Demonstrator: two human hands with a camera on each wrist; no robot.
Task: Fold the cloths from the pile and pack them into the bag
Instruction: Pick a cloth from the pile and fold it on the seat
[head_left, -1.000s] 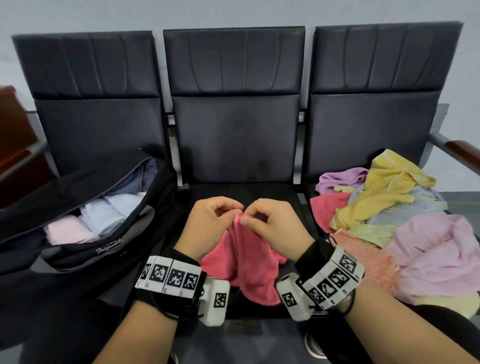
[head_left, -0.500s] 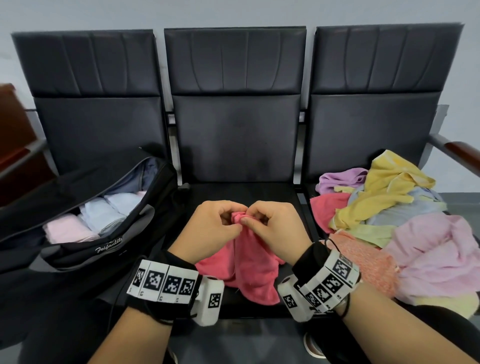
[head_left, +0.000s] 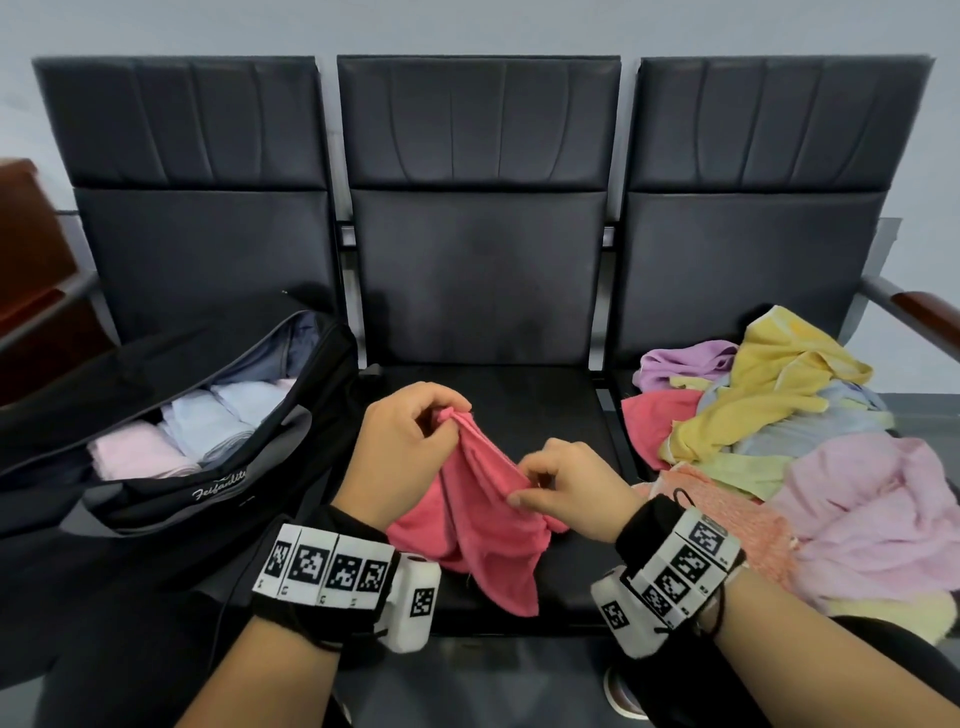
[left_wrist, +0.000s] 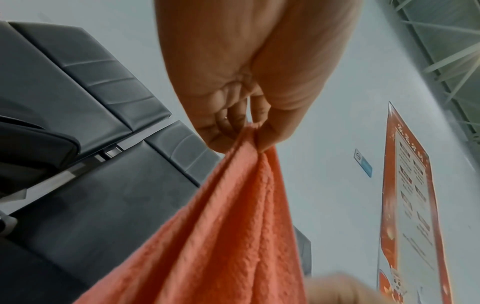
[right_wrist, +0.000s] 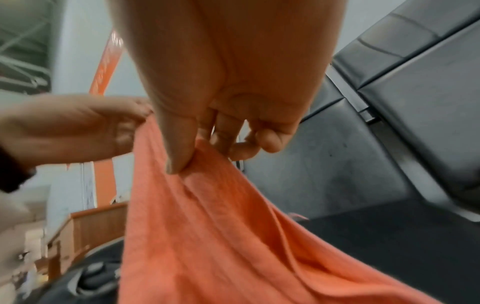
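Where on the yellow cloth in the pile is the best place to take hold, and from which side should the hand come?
Probably pinch the raised top fold of the yellow cloth, coming from above. It lies uppermost on the pile, so it should lift freely.

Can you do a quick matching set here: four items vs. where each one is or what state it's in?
1. coral cloth
2. black bag
3. loose cloth pile
4. folded pale cloths

a. heaped on the right seat
b. packed inside the bag
c. pinched by left hand and right hand
d. lying open on the left seat

Pairs: 1-c, 2-d, 3-a, 4-b
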